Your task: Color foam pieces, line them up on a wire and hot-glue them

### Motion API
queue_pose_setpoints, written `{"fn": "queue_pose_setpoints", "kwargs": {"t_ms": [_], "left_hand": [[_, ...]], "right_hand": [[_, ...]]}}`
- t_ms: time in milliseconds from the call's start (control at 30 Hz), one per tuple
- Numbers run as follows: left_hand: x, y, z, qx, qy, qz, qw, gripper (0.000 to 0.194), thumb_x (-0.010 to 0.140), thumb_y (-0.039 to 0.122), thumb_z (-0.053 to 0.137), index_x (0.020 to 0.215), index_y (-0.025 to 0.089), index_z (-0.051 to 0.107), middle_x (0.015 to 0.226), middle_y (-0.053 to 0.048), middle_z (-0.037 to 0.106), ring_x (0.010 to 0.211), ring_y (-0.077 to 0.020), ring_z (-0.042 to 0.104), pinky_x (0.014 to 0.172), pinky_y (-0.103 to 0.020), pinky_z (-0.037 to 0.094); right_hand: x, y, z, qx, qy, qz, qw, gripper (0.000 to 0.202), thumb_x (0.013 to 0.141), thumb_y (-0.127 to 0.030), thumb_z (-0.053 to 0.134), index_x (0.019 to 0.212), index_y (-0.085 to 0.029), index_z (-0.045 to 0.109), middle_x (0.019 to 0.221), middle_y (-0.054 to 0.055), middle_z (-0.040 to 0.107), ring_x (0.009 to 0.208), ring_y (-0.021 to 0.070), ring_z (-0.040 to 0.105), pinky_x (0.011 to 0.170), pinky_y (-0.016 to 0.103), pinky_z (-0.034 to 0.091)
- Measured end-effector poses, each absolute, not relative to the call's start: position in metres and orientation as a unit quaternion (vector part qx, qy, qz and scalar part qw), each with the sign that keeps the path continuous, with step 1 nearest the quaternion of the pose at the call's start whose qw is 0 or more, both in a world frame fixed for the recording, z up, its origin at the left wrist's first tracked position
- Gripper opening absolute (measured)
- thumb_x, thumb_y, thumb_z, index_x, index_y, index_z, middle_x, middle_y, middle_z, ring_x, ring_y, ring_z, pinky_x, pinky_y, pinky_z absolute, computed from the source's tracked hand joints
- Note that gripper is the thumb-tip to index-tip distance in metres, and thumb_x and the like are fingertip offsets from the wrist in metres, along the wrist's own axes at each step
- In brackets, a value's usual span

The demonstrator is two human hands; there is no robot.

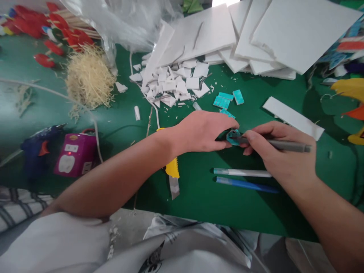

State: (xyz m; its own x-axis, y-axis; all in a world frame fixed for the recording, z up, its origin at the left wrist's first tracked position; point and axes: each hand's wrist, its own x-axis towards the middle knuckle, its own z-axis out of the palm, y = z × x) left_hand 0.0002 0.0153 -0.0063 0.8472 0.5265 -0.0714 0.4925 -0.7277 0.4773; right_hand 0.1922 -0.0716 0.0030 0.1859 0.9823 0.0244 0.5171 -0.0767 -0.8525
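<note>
My left hand (pixel 203 131) pinches a small teal piece (pixel 233 137) between thumb and fingers. Closed around a grey pen (pixel 288 145), my right hand (pixel 287 157) brings its tip against that piece. Just beyond my left hand lie several flat teal pieces (pixel 223 100) with darker markings. A white pen (pixel 241 172) and a blue pen (pixel 246 184) rest side by side below the hands. Under my left wrist is a yellow utility knife (pixel 172 168), its blade out toward me and its handle partly hidden.
White foam sheets (pixel 295 30) are stacked at the back, with foam scraps (pixel 173 81) before them. To the left are a straw bundle (pixel 89 76), red pieces on sticks (pixel 52 47), a purple box (pixel 75 154) and a blue glue gun (pixel 42 146). A white strip (pixel 292 116) lies right.
</note>
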Motion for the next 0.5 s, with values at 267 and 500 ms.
{"fn": "queue_pose_setpoints", "kwargs": {"t_ms": [267,500], "left_hand": [[-0.0006,0.0164,-0.0063,0.928,0.271,0.045,0.252,0.026,0.099,0.039,0.064,0.119,0.024,0.072,0.109,0.001,0.077,0.101,-0.0174,0.072,0.07,-0.026,0.04],[-0.0007,0.0162,-0.0044,0.927,0.271,0.04,0.256,0.027,0.099,0.039,0.063,0.12,0.024,0.072,0.111,0.0,0.078,0.101,-0.0176,0.072,0.071,-0.026,0.041]], "right_hand": [[0.1932,-0.071,0.0047,-0.666,-0.568,0.309,0.371,0.013,0.084,-0.031,0.077,0.073,-0.027,0.072,0.059,-0.003,0.072,0.05,0.0145,0.068,0.048,0.024,0.053],[0.1943,-0.0718,0.0042,-0.674,-0.558,0.32,0.362,0.011,0.083,-0.033,0.078,0.074,-0.029,0.073,0.06,-0.002,0.072,0.052,0.0169,0.069,0.05,0.028,0.054]]}}
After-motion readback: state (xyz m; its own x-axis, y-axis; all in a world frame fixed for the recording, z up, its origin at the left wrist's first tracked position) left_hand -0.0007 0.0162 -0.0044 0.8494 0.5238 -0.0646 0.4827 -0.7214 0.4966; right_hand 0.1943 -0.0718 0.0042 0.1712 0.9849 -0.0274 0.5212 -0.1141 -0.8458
